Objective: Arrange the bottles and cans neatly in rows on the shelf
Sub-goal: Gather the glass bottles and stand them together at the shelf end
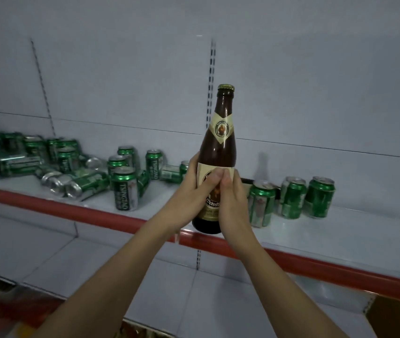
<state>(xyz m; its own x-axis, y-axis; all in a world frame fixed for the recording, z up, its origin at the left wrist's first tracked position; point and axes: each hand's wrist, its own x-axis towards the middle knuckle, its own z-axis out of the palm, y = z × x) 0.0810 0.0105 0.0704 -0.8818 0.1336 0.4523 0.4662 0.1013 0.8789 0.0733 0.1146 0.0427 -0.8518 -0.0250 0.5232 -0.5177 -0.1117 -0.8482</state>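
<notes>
While green cans (123, 189) litter the shelf (340, 230), both hands' fingers (214, 175) clasp an upright brown bottle (218, 152).

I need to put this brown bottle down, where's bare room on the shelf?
Bare shelf lies right of the three upright cans, and in front between the Tsingtao can and the bottle. The left is crowded with toppled cans.

Bottle (218, 152): glossy brown glass, matt paper label, metal cap. Cans (123, 189): shiny green-printed metal. Shelf (340, 230): smooth painted metal, glossy red edge strip.
</notes>
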